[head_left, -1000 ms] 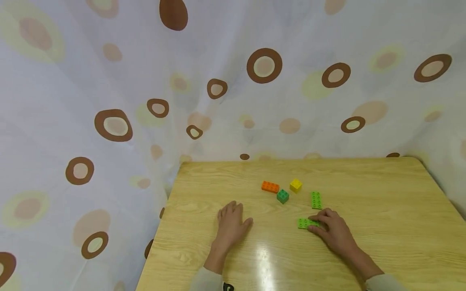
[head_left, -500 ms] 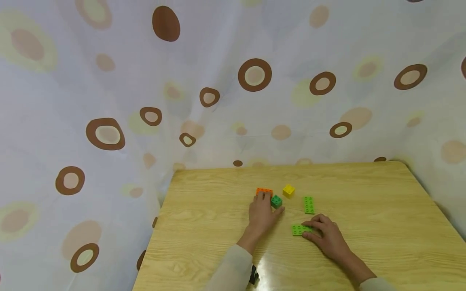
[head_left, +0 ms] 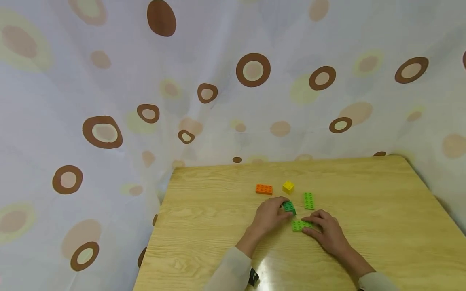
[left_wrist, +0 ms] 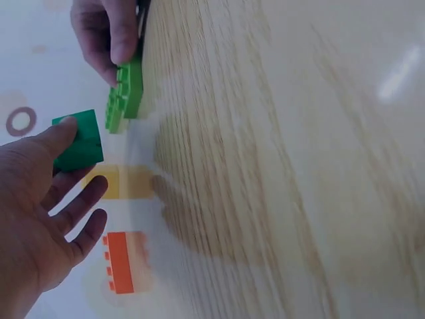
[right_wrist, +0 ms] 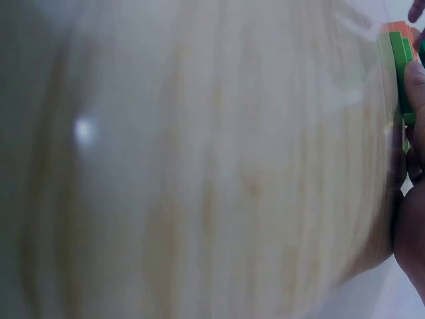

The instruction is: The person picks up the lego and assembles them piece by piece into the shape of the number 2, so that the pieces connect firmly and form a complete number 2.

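Note:
My left hand (head_left: 268, 216) pinches a dark green square building block (left_wrist: 81, 143) between thumb and fingers, held above the table in the left wrist view. The other fingers of that hand are spread a little. My right hand (head_left: 327, 234) grips the right end of a light green building block (head_left: 298, 226), a flat studded one lying on the table just below the dark green block in the head view. A second light green block (head_left: 308, 201) lies farther back, untouched. At the right edge of the right wrist view, the thumb rests along the gripped green block (right_wrist: 399, 73).
An orange block (head_left: 264, 189) and a yellow square block (head_left: 288, 187) lie farther back on the wooden table (head_left: 204, 194). A patterned curtain (head_left: 218, 117) hangs behind the table and along its sides.
My left hand has come rightward, passed in front of the orange block and picked up the dark green block, bringing it toward the right hand. The right hand keeps its grip in place.

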Demonstrator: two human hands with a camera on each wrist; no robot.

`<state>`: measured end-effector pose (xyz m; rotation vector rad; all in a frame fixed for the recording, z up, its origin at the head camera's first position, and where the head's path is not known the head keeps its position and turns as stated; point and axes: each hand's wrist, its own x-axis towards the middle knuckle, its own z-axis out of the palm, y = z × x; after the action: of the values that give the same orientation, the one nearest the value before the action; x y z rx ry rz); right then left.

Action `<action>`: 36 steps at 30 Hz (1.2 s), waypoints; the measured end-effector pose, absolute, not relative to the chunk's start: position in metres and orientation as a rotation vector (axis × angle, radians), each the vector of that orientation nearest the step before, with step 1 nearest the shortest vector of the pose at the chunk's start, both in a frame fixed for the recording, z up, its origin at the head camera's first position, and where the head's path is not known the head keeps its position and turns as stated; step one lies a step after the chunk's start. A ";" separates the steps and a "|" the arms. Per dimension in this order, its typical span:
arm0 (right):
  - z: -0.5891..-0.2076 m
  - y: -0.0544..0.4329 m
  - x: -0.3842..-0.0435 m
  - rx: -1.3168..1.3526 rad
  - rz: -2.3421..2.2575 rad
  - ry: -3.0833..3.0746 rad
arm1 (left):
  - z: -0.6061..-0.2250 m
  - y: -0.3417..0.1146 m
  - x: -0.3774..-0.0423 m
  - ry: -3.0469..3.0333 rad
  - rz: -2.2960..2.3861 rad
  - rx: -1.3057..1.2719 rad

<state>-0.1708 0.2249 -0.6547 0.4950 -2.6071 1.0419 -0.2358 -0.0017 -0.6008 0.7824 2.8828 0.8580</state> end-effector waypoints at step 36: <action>-0.655 0.227 -0.171 0.515 1.040 -2.618 | -0.606 0.006 -0.209 2.930 0.717 1.004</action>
<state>-0.1706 0.2266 -0.6551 0.5149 -2.6181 1.0403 -0.2095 0.0059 -0.6058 1.0044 2.9300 0.7168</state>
